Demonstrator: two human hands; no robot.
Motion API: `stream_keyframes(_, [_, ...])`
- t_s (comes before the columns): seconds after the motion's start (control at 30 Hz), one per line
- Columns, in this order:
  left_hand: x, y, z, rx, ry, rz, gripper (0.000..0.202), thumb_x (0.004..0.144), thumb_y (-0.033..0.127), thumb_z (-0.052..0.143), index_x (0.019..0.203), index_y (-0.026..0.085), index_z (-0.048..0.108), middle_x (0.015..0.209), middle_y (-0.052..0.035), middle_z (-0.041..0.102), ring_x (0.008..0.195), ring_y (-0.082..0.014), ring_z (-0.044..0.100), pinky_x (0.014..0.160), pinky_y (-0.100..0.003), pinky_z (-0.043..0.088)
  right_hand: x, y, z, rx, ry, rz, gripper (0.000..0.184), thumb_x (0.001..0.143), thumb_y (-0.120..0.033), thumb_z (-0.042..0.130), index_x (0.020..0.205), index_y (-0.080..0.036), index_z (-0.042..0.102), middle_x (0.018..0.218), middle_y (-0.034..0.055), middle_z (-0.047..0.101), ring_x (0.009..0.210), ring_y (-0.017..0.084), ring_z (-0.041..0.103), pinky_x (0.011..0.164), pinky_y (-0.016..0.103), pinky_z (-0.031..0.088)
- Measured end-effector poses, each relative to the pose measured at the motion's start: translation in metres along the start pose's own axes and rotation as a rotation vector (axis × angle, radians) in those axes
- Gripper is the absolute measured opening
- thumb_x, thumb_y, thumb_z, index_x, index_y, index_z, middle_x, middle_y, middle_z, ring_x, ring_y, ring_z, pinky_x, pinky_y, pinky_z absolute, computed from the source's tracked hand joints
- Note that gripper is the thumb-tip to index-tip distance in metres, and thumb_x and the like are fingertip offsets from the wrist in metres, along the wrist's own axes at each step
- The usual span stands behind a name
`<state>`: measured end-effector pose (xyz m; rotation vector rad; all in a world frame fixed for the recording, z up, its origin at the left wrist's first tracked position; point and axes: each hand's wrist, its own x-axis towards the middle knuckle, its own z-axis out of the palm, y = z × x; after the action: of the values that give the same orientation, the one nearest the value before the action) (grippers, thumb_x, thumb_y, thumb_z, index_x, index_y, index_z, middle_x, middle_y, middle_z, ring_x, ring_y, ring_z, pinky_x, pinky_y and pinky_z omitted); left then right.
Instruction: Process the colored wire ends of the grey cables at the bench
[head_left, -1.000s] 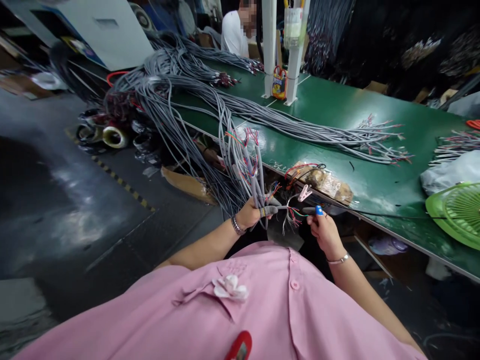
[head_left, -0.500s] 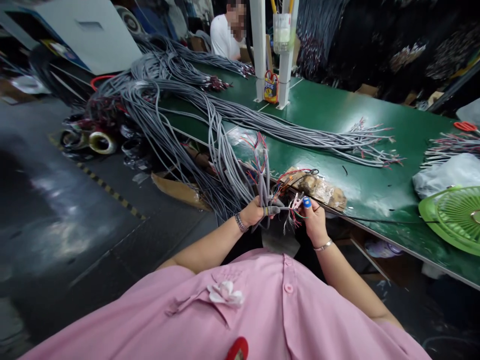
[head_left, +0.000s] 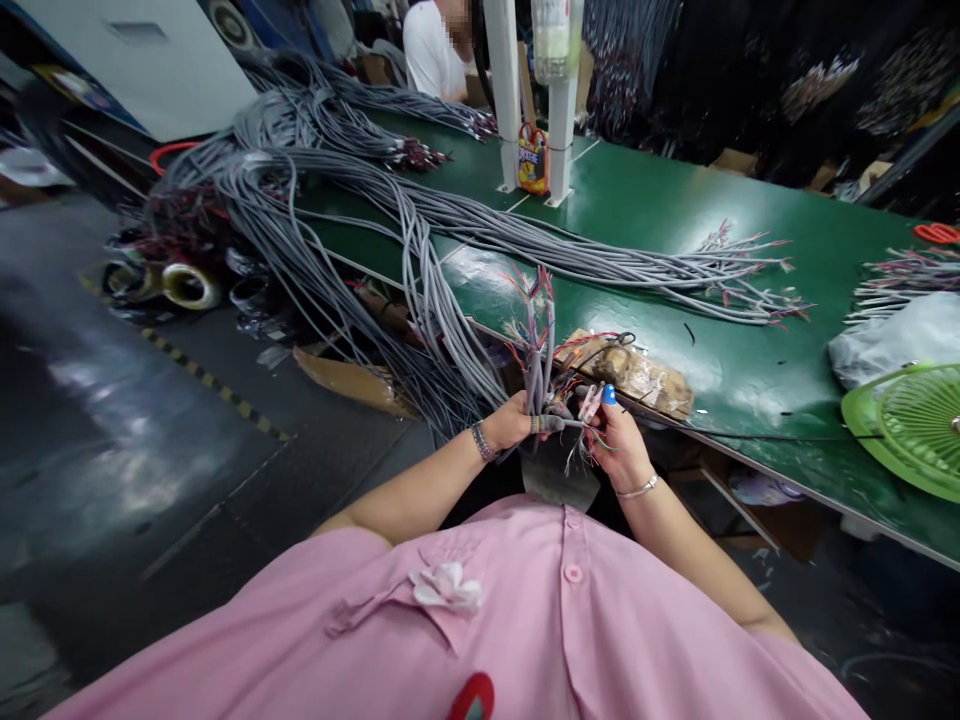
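Observation:
My left hand (head_left: 510, 424) is closed round several grey cables (head_left: 538, 375) whose upper ends fan out into thin coloured wires. One cable in that grip points right, with bare wire ends (head_left: 581, 450) hanging in a tangle. My right hand (head_left: 621, 435) has a blue cover on the thumb and is pinched on those coloured wires. A pale pinkish piece (head_left: 590, 402) lies by the right fingertips; its kind is too small to tell. Just behind the hands, a worn brown block wrapped in clear tape (head_left: 637, 375) sits at the table edge beside coloured wires.
Long grey cable bundles (head_left: 480, 225) run across the green table (head_left: 637, 200) and hang over its near edge. A green fan (head_left: 911, 430) and plastic bag (head_left: 892, 335) are at right. White posts (head_left: 562, 130) rise from the table. A person (head_left: 431, 55) is behind it.
My right hand has moved slightly left, toward the left hand, and its fingers have shifted on the wires. The held cables have moved a little right. The camera view has tilted slightly.

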<state>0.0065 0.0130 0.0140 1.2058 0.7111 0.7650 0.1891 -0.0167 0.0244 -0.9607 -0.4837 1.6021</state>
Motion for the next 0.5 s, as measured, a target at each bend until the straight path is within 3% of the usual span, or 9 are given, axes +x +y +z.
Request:
stream_keyframes(0.27, [0.0032,-0.0064,-0.0001,0.034,-0.011,-0.035,0.042,0.062,0.042,0.086,0.078,0.008,0.067,0.059,0.0018,0.056,0.048,-0.0068,0.05,0.046,-0.019,0.043,-0.0007,0.0025,0.0007,-0.012,0.031,0.004,0.053,0.066,-0.066,0.076,0.061,-0.02,0.05,0.049,-0.0068,0.04,0.041,0.006,0.033,0.037,0.021,0.023])
stream_keyframes(0.5, [-0.0002,-0.0009,0.0019,0.033,-0.028,-0.037,0.04,0.061,0.04,0.086,0.078,0.007,0.069,0.056,0.0015,0.056,0.046,-0.0063,0.049,0.045,-0.018,0.043,-0.0023,0.0043,-0.0015,-0.047,-0.016,-0.045,0.052,0.071,-0.068,0.071,0.064,-0.02,0.051,0.05,-0.0063,0.04,0.041,0.007,0.033,0.036,0.021,0.025])
